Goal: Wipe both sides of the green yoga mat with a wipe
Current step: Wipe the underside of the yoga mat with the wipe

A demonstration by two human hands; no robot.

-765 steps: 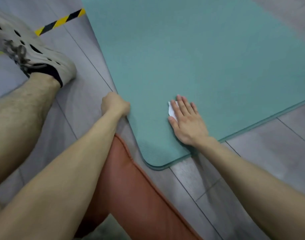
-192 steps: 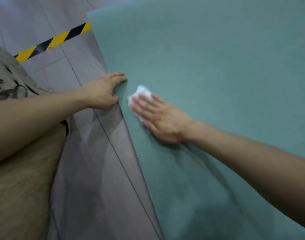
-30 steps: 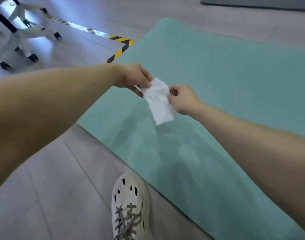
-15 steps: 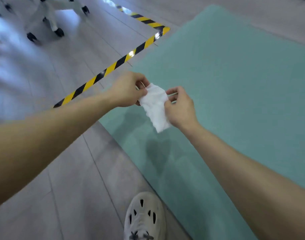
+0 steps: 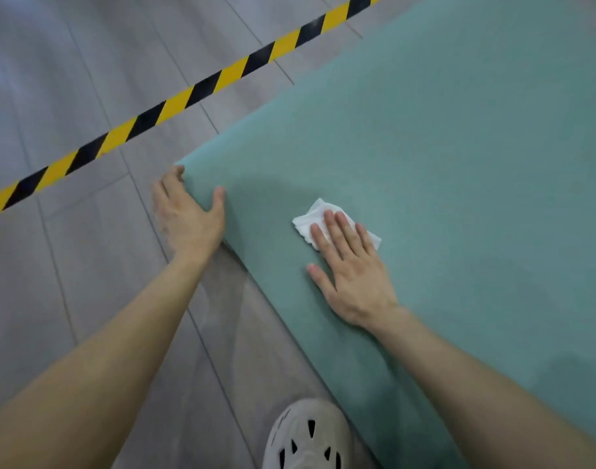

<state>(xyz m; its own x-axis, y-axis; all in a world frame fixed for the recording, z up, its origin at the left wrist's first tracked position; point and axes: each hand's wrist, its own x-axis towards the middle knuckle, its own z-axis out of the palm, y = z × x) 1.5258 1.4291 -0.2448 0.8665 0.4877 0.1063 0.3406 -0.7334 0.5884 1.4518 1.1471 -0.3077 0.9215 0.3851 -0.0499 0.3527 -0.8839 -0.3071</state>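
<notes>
The green yoga mat (image 5: 459, 164) lies flat on the grey floor and fills the right of the view, its near-left corner pointing toward me. A folded white wipe (image 5: 312, 219) sits on the mat close to that corner. My right hand (image 5: 350, 265) lies flat on the wipe with straight fingers, pressing it onto the mat. My left hand (image 5: 188, 211) holds the mat's corner edge, thumb on top of the mat and fingers along the edge beside the floor.
A yellow-and-black hazard tape stripe (image 5: 188, 96) runs diagonally across the grey plank floor (image 5: 70, 265) beyond the mat's corner. My pale perforated shoe (image 5: 306, 438) stands on the floor at the bottom, next to the mat's long edge.
Half a second ago both hands held the wipe in the air. Now my right hand presses it onto the mat and my left hand has dropped to the mat's corner.
</notes>
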